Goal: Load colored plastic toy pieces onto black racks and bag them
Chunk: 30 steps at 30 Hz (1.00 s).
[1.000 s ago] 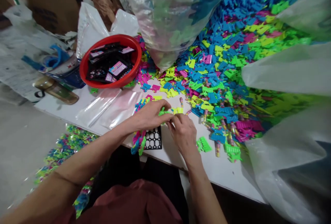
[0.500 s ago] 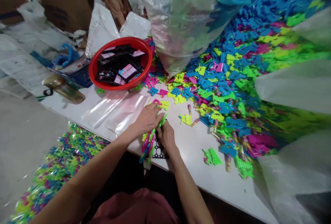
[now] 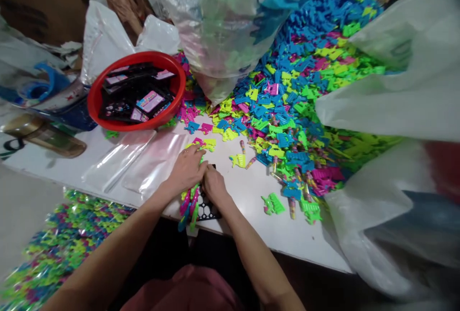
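Observation:
A black grid-patterned plastic frame (image 3: 206,211) lies at the table's front edge, with pink, blue and green comb-shaped plastic pieces (image 3: 189,205) lined up along its left side. My left hand (image 3: 187,169) curls over the top of that row, and a bit of a green comb-shaped piece shows by its fingertips. Close against it, my right hand (image 3: 214,185) is closed at the frame's upper part; whatever its fingers hold is hidden. Just beyond the left hand lie a few yellow and pink pieces (image 3: 208,144).
A red basin (image 3: 179,105) holds black printed packets. Clear plastic bags (image 3: 118,162) lie flat at the left, beside a brown bottle (image 3: 53,138). A large heap of coloured pieces (image 3: 280,95) spreads behind a full bag (image 3: 215,38). Another person sits across.
The green piece, held between both hands farther right over the table, has come to the row on the frame. My right hand has moved left and down to the frame. The view has shifted.

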Each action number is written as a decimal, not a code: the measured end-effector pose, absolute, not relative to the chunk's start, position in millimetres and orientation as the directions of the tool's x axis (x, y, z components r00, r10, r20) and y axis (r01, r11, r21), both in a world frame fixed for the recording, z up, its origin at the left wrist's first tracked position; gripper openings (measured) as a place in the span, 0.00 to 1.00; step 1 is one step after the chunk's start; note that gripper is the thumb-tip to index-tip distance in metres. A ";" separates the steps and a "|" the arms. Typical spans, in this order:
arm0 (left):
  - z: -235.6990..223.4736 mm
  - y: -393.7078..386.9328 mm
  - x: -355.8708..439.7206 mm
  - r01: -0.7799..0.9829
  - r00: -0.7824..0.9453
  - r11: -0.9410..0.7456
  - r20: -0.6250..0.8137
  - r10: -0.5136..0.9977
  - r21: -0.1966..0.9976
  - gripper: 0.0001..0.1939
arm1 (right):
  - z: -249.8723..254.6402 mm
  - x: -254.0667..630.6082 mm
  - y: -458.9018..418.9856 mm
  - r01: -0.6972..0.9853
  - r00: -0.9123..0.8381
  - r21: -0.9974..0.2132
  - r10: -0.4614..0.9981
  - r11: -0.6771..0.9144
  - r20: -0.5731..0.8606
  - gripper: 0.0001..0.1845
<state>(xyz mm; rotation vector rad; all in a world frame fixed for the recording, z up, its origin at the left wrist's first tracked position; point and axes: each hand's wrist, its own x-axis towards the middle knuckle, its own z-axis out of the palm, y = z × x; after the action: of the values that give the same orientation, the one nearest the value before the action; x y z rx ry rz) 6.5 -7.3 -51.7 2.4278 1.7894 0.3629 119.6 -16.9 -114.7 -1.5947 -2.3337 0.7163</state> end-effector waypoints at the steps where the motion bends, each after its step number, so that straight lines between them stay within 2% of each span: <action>1: -52.0 -8.5 6.4 0.929 0.279 -0.301 0.127 0.952 0.216 0.19 | -114.1 122.8 -15.8 0.785 -0.405 -0.541 0.911 0.302 -0.078 0.13; 5: -41.3 -10.6 4.4 0.942 0.276 -0.294 0.126 0.953 0.159 0.19 | -105.6 165.6 7.3 0.612 -0.544 -0.709 0.837 0.350 -0.056 0.08; 7: -28.3 -3.8 8.7 0.944 0.297 -0.317 0.181 0.938 0.093 0.20 | -98.3 194.4 29.0 0.699 -0.413 -0.656 0.910 0.286 -0.043 0.10; 9: -15.5 11.6 21.9 0.905 0.412 -0.424 0.196 0.890 0.021 0.19 | -91.6 214.5 53.0 0.854 -0.174 -0.500 0.985 0.145 -0.012 0.13; 10: -11.3 21.8 32.0 0.855 0.514 -0.519 0.153 0.844 -0.009 0.17 | -88.9 219.7 64.4 0.898 -0.082 -0.434 0.997 0.072 -0.003 0.14; 12: -10.9 43.4 56.4 0.678 0.732 -0.733 -0.039 0.680 -0.042 0.14 | -84.6 223.1 84.2 0.926 0.006 -0.378 1.000 -0.015 -0.023 0.14; 14: -21.4 61.9 79.6 0.509 0.834 -0.860 -0.223 0.505 -0.045 0.14 | -79.8 224.9 97.0 0.915 0.009 -0.402 0.999 -0.027 -0.047 0.12; 17: -48.5 78.9 99.3 0.370 0.890 -0.928 -0.274 0.365 -0.033 0.15 | -71.8 241.6 94.8 0.884 0.014 -0.466 1.000 -0.025 -0.027 0.12; 19: -66.2 83.8 103.9 0.307 0.924 -0.951 -0.248 0.290 0.032 0.15 | -69.1 260.7 75.8 0.795 0.046 -0.606 0.997 -0.001 0.058 0.14; 21: -78.6 86.5 108.1 0.292 0.938 -0.949 -0.230 0.260 0.118 0.15 | -71.2 277.5 45.4 0.628 0.097 -0.776 0.982 0.067 0.164 0.16; 23: -83.1 89.3 115.5 0.374 0.921 -0.901 -0.206 0.331 0.222 0.15 | -78.3 286.8 10.7 0.460 0.143 -0.880 0.969 0.117 0.203 0.18; 27: -64.8 90.8 130.9 0.635 0.721 -0.524 -0.193 0.665 0.568 0.11 | -94.0 288.0 -39.2 0.321 0.243 -0.946 0.962 0.043 0.126 0.18; 30: -37.4 72.0 125.1 0.644 0.642 -0.336 -0.247 0.726 0.687 0.08 | -86.8 285.8 -51.0 0.285 0.296 -0.957 0.946 0.042 0.130 0.16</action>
<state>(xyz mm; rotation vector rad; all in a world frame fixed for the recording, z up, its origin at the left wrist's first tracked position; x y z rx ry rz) 125.1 72.0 -37.4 2.0687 1.0653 0.1316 285.8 -51.0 -86.8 -1.4739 -1.2012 0.7621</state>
